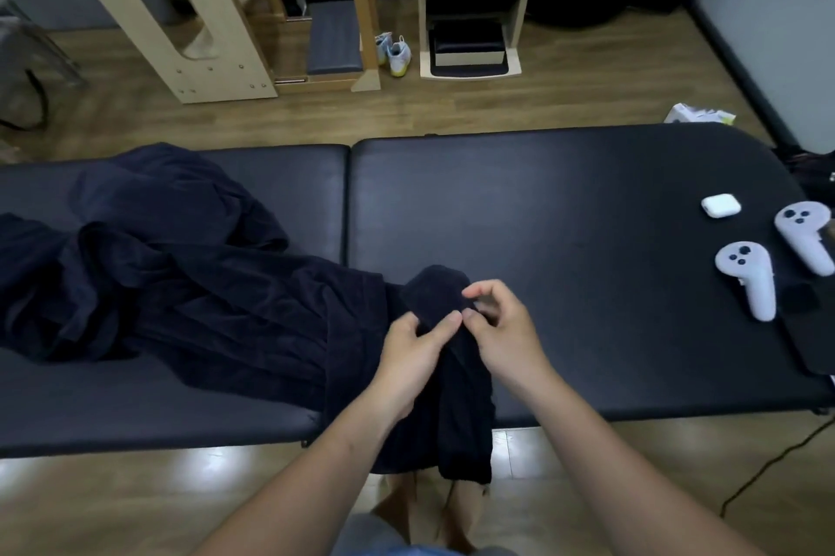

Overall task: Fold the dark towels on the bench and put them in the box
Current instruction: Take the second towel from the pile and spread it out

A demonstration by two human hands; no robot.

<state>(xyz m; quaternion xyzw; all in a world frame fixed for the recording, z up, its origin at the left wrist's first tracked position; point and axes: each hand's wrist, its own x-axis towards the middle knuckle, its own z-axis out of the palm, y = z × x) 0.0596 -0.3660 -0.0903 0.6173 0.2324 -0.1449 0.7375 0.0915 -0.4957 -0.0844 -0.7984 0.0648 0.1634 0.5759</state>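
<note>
Black bench (565, 216), heaped dark towels (180, 284), left hand (413, 352) and right hand (504, 332) pinching one bunched towel (436, 289)

- The left hand (413, 352) is near the middle, fingers curled, thumb and forefinger pinching the dark towel (436, 284).
- The right hand (506, 332) is just beside it on the right, fingers bent, pinching the same cloth, thumbs almost touching.
- The left forearm (316, 465) and right forearm (610, 442), both bare, reach in from the near edge, converging.
</note>
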